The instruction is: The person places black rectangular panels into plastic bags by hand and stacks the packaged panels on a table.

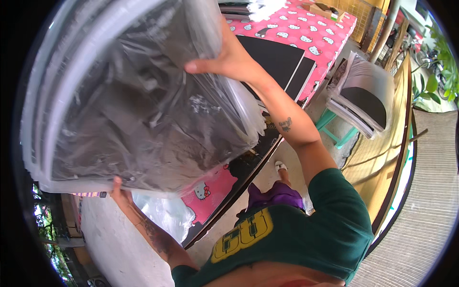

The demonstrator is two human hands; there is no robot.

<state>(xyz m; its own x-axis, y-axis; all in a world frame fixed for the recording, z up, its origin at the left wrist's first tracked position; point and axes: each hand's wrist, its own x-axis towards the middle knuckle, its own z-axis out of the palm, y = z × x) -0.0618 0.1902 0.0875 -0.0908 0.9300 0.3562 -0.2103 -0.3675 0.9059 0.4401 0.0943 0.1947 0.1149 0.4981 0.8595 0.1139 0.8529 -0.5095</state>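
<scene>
A thick stack of dark flat sheets in clear plastic sleeves [138, 110] is raised over the table and fills the upper left of the view. My right hand [232, 60] grips its right edge, thumb on the top face and fingers hidden behind. At the lower left corner my left hand [120, 192] holds the bottom edge, its thumb over the front and the other fingers mostly out of sight. Behind the stack, black boards with pale edges [270, 57] lie on the table under a pink patterned cover [311, 28].
A crumpled clear plastic bag [165, 215] hangs by the table's near edge. To the right, a green stool [337, 131] carries another wrapped stack of sheets [361, 103]. A small cardboard box [325, 12] sits at the table's far end. Bamboo-coloured matting [382, 162] lines the right side.
</scene>
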